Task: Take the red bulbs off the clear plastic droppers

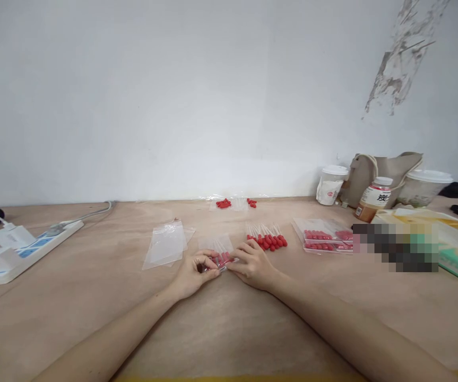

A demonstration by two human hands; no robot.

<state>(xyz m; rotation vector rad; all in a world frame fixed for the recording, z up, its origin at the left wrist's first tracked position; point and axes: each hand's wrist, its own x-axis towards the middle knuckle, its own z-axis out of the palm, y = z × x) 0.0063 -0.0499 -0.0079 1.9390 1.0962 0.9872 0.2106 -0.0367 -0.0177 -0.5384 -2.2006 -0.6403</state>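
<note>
My left hand [195, 274] and my right hand [252, 264] meet at the near end of a small clear plastic bag [217, 247] lying on the table. Red-bulbed droppers show inside it. Both hands pinch the bag's near edge with curled fingers. A loose row of red-bulbed droppers [267, 237] lies just beyond my right hand. A pile of empty clear bags [166, 243] rests to the left of the held bag. Filled bags of droppers [324, 237] are stacked further right.
A white power strip [22, 253] with cables lies at the far left. More red bulbs in clear plastic [232, 203] sit by the wall. Cups [331, 184], a bottle [374, 199], a cloth bag [383, 170] and papers [451, 239] crowd the right side.
</note>
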